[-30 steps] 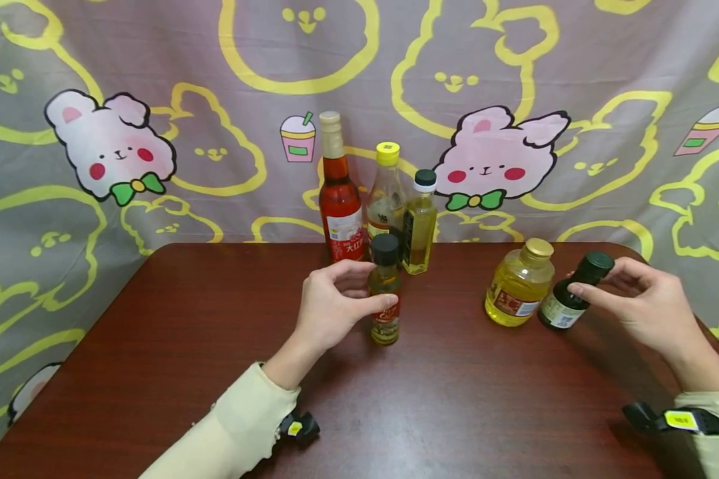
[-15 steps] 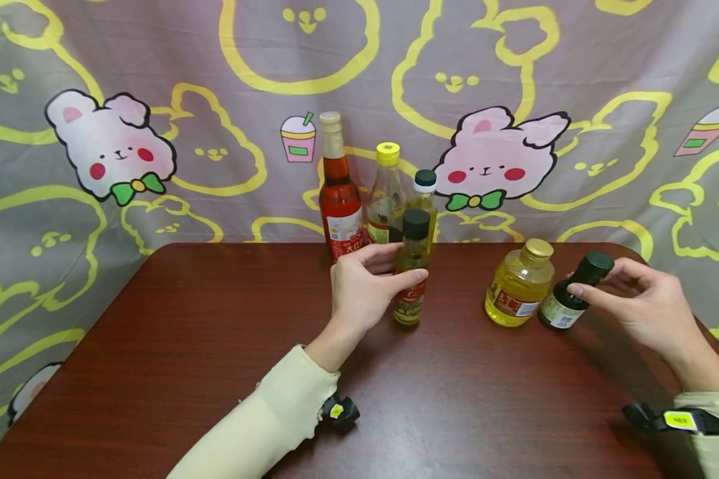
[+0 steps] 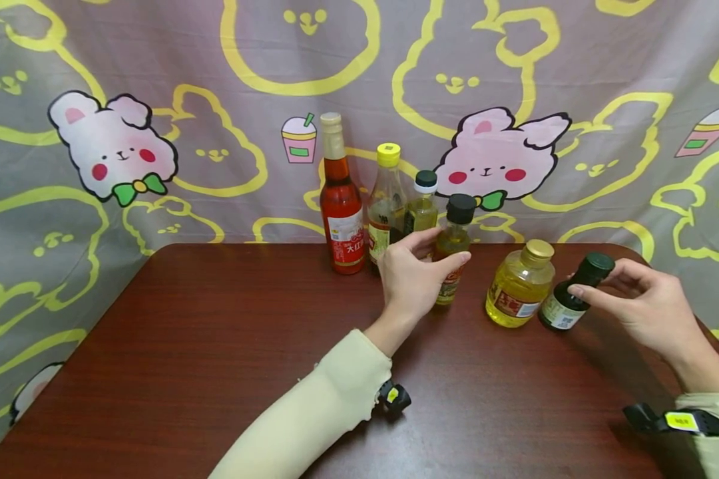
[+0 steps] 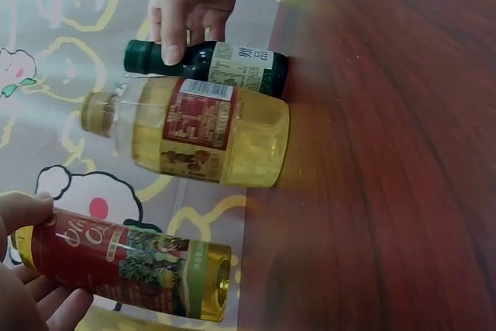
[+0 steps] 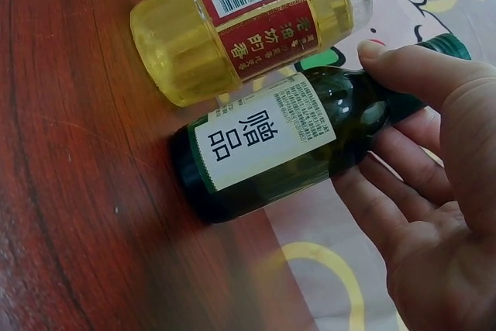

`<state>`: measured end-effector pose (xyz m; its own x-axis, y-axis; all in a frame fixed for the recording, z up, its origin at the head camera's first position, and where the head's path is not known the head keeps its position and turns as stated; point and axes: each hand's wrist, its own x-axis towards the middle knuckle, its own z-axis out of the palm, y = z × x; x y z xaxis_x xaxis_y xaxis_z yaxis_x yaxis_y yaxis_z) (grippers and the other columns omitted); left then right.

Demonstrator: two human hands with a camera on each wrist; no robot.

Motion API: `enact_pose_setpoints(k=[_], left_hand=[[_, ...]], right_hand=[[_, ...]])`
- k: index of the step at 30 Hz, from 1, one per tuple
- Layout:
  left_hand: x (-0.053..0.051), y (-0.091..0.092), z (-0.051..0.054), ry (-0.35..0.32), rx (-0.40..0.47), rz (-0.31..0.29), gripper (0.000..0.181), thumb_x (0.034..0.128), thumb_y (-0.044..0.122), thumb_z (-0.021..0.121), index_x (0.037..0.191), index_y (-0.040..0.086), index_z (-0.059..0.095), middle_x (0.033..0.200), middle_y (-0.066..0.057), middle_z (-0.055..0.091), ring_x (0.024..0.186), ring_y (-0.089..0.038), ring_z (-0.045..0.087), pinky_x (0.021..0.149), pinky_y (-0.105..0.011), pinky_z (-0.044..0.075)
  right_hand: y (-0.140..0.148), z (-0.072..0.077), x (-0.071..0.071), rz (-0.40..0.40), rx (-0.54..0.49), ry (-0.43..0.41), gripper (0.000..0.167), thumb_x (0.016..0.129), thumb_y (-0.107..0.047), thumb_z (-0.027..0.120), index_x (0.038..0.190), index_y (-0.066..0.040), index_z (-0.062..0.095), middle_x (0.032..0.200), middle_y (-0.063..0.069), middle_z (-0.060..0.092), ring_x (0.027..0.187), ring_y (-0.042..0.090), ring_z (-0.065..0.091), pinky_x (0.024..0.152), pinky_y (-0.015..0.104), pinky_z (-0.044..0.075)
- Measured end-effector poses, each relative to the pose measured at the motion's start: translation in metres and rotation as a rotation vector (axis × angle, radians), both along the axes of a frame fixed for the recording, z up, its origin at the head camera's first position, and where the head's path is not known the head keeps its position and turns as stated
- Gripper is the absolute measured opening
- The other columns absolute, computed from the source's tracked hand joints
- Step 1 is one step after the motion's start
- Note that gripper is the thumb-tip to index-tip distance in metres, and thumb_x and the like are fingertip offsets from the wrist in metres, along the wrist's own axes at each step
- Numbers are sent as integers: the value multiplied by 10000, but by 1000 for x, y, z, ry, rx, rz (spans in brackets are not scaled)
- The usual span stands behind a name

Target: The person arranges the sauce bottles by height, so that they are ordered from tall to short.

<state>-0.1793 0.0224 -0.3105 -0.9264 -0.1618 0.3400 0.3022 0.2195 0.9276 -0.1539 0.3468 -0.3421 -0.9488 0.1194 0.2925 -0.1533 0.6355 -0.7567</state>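
Observation:
In the head view my left hand [image 3: 412, 276] grips a slim olive oil bottle [image 4: 116, 265] with a black cap and red label. The bottle is upright; its base appears just above the table in the left wrist view. My right hand [image 3: 650, 303] holds a small dark green glass bottle [image 5: 271, 141] round its neck and shoulder, thumb in front, and this bottle stands on the table. Between the two hands is a squat bottle of yellow oil [image 3: 520, 286] with a gold cap, close beside the dark green bottle.
Along the back of the dark red wooden table [image 3: 216, 346] stand a tall red bottle [image 3: 343, 213], a yellow-capped bottle [image 3: 386, 199] and a dark-capped oil bottle [image 3: 422, 206], partly hidden by my left hand. A patterned curtain [image 3: 204, 53] hangs behind.
My left hand has carried the olive oil bottle to the right and farther back, from in front of the back bottles toward the gold-capped bottle. The right hand has stayed in place.

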Motion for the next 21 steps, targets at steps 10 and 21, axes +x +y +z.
enact_pose_setpoints(k=[10,21], left_hand=[[-14,34,-7,27,-29,131,484,777,320,968,1220,198,817,1137,13,828,993,-104,786,834,-217,607],[-28,53,-17,38,-102,208,488,820,346,935,1266,204,798,1118,-1,832,1024,-173,781,872,-327,609]], right_hand=[[0,0,1,-12,24,-9,217,887,-220,883,962,-157,689,938,-311,652,842,-232,621,677,41,495],[-1,3,2,-14,32,-40,278,894,-247,878,1018,-93,683,933,-346,639,841,-224,620,674,48,488]])
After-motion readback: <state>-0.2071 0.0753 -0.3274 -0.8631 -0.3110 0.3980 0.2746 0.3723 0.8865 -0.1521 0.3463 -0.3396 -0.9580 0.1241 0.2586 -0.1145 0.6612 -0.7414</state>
